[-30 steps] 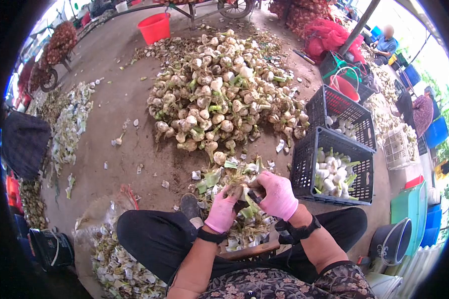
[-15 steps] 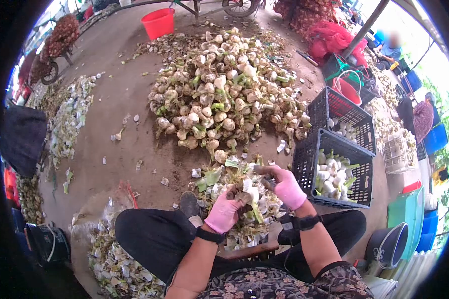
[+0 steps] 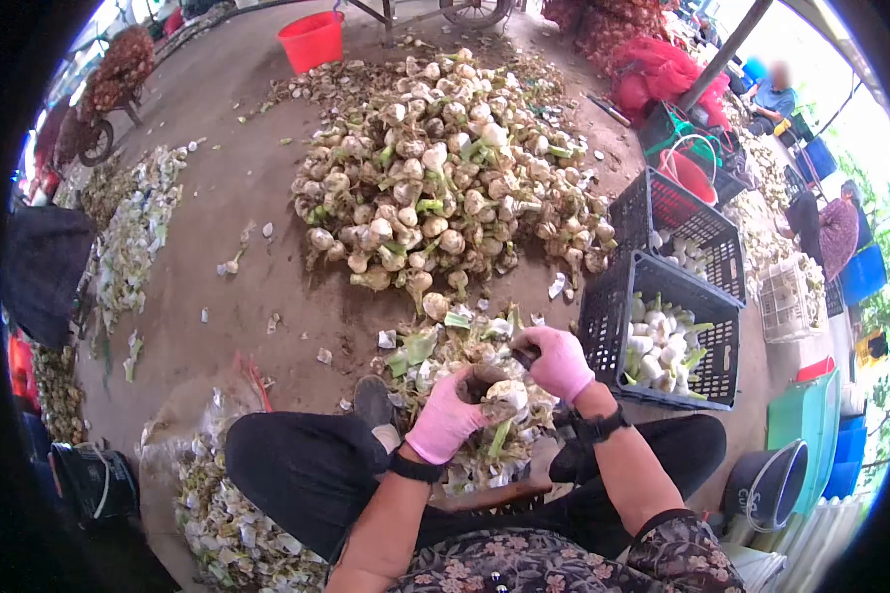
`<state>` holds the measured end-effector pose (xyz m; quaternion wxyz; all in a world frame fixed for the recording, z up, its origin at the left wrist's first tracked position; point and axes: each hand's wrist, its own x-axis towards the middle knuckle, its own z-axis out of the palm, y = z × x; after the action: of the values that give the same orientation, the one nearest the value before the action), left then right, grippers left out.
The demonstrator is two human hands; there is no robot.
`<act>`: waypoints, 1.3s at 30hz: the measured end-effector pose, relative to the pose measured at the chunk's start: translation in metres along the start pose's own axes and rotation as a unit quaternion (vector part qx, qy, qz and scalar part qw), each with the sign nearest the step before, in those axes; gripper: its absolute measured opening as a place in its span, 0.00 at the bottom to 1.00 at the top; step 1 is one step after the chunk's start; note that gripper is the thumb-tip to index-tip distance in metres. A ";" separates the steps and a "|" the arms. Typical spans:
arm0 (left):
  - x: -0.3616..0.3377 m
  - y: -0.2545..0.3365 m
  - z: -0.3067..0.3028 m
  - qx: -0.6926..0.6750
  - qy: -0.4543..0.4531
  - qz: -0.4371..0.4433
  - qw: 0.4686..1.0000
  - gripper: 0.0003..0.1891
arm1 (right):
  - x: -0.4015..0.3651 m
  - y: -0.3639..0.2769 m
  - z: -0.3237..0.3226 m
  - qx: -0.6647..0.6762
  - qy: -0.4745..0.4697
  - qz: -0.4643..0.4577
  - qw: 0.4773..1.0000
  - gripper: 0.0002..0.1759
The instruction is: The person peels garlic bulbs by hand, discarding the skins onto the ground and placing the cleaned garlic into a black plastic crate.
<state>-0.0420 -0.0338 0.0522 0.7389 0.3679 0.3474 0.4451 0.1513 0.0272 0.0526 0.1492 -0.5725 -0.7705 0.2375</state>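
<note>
My left hand (image 3: 449,407), in a pink glove with dirt-darkened fingertips, is closed around a garlic bulb (image 3: 505,397) whose green stem points down toward my lap. Just right of the bulb is my right hand (image 3: 556,364), gloved the same way, its fingers curled together; whatever they hold, if anything, does not show. Beneath both hands lies a pile of garlic skins and leaf trimmings (image 3: 435,348). Ahead of them rises a big heap of untrimmed garlic (image 3: 445,188). Cleaned white bulbs (image 3: 660,348) sit in a black plastic crate (image 3: 603,326) at the right.
A second black crate (image 3: 727,252) stands behind the first, beside a red bucket (image 3: 687,176). Another red bucket (image 3: 311,42) is at the far end. Dark buckets (image 3: 766,484) flank me on both sides. One other person (image 3: 773,99) sits at the upper right.
The bulb in my left hand has turned, its round white side now facing up. My right hand has moved slightly down, its fingers still curled.
</note>
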 end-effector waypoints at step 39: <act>0.001 -0.007 -0.007 0.013 0.085 -0.004 0.996 0.33 | -0.030 0.006 -0.007 0.064 0.068 0.005 0.996 0.18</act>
<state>-0.0445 -0.0341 0.0427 0.7040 0.3366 0.4160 0.4670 0.1689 0.0012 0.0564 0.2363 -0.5800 -0.7392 0.2478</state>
